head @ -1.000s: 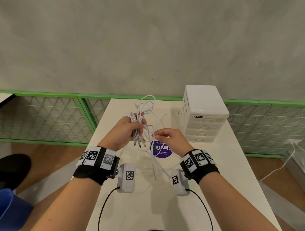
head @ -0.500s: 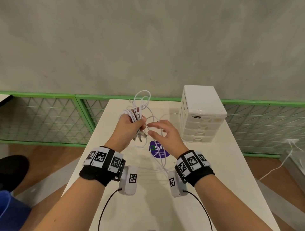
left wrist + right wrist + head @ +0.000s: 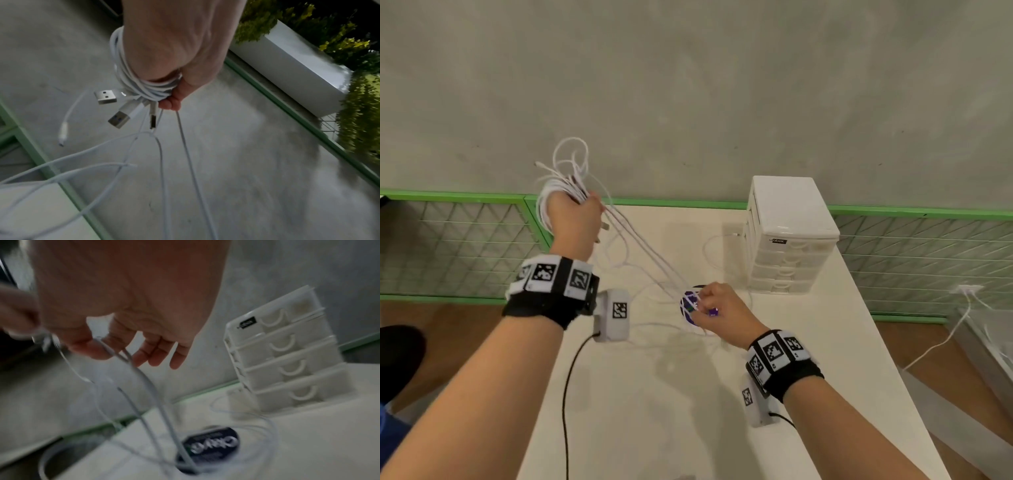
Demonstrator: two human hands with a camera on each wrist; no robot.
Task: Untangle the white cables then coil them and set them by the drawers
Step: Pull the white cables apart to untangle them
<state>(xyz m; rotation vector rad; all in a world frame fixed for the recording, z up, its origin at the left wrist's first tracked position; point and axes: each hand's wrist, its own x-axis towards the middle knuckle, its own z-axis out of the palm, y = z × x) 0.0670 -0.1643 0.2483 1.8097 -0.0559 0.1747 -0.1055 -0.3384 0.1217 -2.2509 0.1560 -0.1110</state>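
Note:
My left hand (image 3: 573, 219) is raised above the table's far left corner and grips a bundle of white cables (image 3: 558, 186) looped around it. In the left wrist view the bundle (image 3: 141, 84) is wrapped round the hand (image 3: 174, 91), with several USB plugs (image 3: 106, 96) sticking out. Taut strands (image 3: 647, 257) run down to my right hand (image 3: 709, 305), which pinches them low over the table. The right wrist view shows thumb and forefinger (image 3: 98, 348) pinching the strands (image 3: 144, 381). The white drawer unit (image 3: 789, 236) stands at the far right of the table.
A round purple sticker (image 3: 690, 306) lies on the white table (image 3: 654, 411) under my right hand. Loose cable loops (image 3: 709, 253) lie beside the drawers. A green mesh fence (image 3: 455, 240) runs behind the table. Black wires hang from the wrist cameras.
My left hand has lifted up and to the left with the bundle. My right hand has dropped toward the sticker, and the strands between the hands are stretched taut.

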